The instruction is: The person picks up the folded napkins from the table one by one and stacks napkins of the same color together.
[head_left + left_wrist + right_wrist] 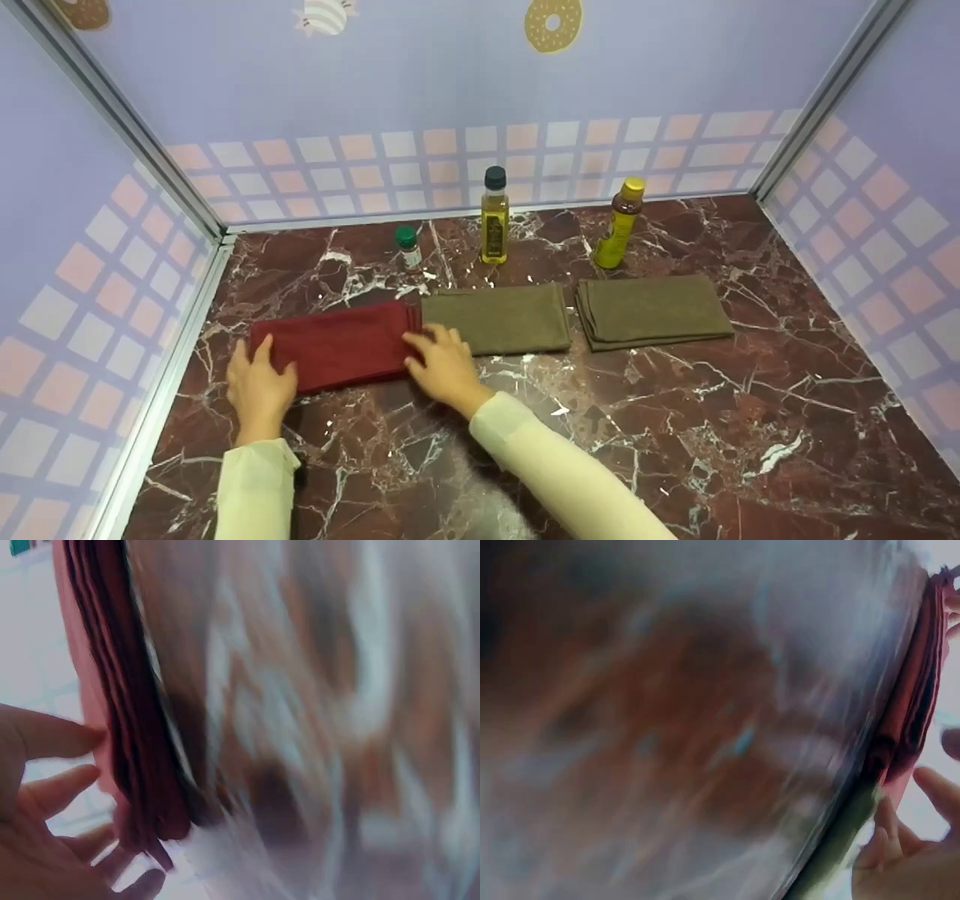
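A folded dark red cloth (337,345) lies at the left of the marble-patterned table, its stacked layers showing along the edge in the left wrist view. My left hand (259,386) is at its left end, fingers spread, with the fingertips (94,739) right at the folds. At the opposite end my right hand (446,367) touches the cloth's right edge with loosely bent fingers. Right beside the red cloth lies a folded olive-green cloth (502,319), partly covered by the right hand in the head view. Another folded olive cloth (652,309) lies farther right.
Behind the cloths stand a small green-capped jar (409,247), an oil bottle with a dark cap (494,225) and a yellow-capped bottle (619,225). Patterned panels (450,90) enclose the back and sides of the table (675,420).
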`<state>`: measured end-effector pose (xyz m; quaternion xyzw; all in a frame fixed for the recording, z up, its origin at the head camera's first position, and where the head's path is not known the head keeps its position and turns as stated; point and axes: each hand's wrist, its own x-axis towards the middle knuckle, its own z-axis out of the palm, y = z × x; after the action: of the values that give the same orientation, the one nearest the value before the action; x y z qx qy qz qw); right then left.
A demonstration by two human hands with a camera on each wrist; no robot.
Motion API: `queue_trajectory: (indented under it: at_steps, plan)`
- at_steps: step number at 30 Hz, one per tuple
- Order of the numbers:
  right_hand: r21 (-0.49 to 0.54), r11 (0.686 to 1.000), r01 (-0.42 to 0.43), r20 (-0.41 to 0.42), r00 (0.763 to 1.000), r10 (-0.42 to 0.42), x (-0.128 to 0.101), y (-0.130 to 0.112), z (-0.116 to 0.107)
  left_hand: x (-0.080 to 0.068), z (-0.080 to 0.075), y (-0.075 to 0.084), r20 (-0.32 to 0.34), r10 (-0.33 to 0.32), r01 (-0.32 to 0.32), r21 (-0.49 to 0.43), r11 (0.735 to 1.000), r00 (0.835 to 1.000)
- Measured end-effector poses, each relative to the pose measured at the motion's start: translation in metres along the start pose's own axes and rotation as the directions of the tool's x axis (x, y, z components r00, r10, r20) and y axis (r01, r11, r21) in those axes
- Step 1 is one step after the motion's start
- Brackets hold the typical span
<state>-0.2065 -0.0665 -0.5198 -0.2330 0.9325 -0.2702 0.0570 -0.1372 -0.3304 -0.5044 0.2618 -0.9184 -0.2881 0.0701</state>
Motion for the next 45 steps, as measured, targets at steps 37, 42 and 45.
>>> queue_trajectory:
  at_steps: [37, 42, 45]
  plan:
    - [0.069, 0.931, -0.36, -0.231, 0.902, 0.366, -0.031, 0.146, -0.084, -0.028, 0.149, 0.179, 0.289, 0.468, -0.527, 0.176, 0.831, 0.835]
    - [0.018, 0.929, -0.369, -0.244, 0.9, 0.362, -0.03, 0.146, -0.087, -0.028, 0.151, 0.185, 0.233, 0.464, -0.501, 0.136, 0.855, 0.855]
    - [-0.008, 0.922, -0.386, -0.25, 0.894, 0.372, -0.03, 0.146, -0.089, -0.03, 0.154, 0.189, 0.2, 0.439, -0.467, 0.121, 0.876, 0.876]
